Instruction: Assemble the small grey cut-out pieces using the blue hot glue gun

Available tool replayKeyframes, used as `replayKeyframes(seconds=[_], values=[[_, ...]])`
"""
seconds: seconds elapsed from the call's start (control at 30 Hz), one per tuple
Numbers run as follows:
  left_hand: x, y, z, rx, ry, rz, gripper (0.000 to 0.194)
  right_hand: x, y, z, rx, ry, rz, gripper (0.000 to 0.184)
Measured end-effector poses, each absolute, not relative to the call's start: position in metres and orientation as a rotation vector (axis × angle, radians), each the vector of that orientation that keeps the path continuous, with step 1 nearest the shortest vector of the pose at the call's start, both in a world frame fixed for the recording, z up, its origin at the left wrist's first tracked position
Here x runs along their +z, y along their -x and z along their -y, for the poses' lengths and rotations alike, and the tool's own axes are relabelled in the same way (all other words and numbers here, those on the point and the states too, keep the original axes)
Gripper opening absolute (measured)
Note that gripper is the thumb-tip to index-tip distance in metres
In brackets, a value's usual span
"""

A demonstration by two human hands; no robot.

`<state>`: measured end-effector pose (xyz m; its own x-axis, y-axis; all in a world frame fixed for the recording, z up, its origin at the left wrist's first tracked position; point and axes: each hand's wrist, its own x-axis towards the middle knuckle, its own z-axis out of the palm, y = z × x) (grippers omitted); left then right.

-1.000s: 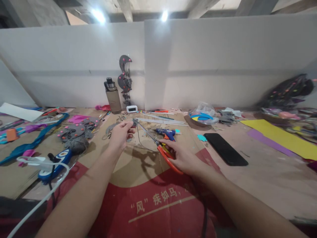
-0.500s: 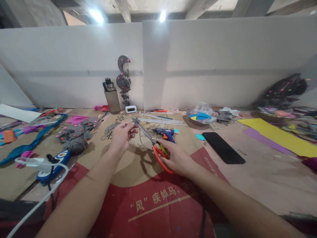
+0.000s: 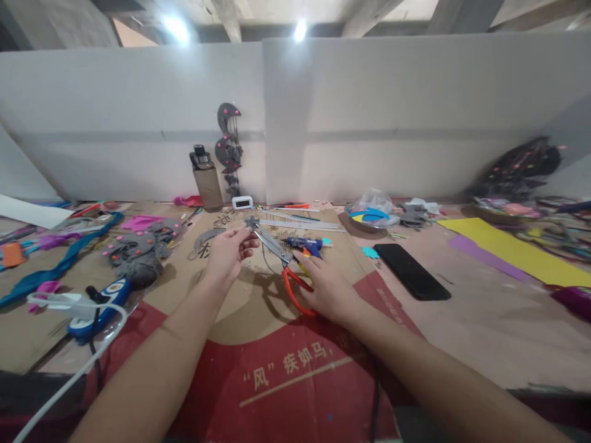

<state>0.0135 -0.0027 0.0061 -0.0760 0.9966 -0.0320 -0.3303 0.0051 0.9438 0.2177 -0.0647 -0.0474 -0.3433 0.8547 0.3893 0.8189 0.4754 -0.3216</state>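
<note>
Over the cardboard, my left hand point(image 3: 233, 251) pinches a small grey piece point(image 3: 252, 223) that looks like felt, with a thin strand hanging below it. My right hand point(image 3: 325, 284) is wrapped round the red handles of a pair of scissors point(image 3: 293, 290). The blades point up and left, with their tips at the grey piece beside my left fingertips. Just beyond my right hand lies a blue glue gun point(image 3: 310, 246), partly covered by the fingers. A printed cardboard sheet point(image 3: 295, 381) spreads under both hands.
A black phone point(image 3: 410, 271) and yellow sheet point(image 3: 517, 249) lie to the right. At the back stand a bottle point(image 3: 207, 181) and a bowl point(image 3: 369, 218). Grey pinned pieces point(image 3: 138, 243) and a blue power strip point(image 3: 104, 307) with a white cable point(image 3: 69, 384) lie left.
The scissor blades now look wider, and the handles have shifted slightly left. My left hand still pinches the grey piece. The whole view has moved a little.
</note>
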Motion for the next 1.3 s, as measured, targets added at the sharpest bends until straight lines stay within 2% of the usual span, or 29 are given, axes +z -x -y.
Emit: replayKeyframes(seconds=[0.6,1.3], values=[[0.003,-0.012,0.001,1.373,-0.938,-1.029,0.016,-0.051,-0.22,0.062,-0.068,1.425,2.236,0.061],[0.001,-0.013,0.002,1.325,-1.072,-1.034,0.023,-0.048,-0.228,0.058,-0.031,1.345,2.213,0.056]])
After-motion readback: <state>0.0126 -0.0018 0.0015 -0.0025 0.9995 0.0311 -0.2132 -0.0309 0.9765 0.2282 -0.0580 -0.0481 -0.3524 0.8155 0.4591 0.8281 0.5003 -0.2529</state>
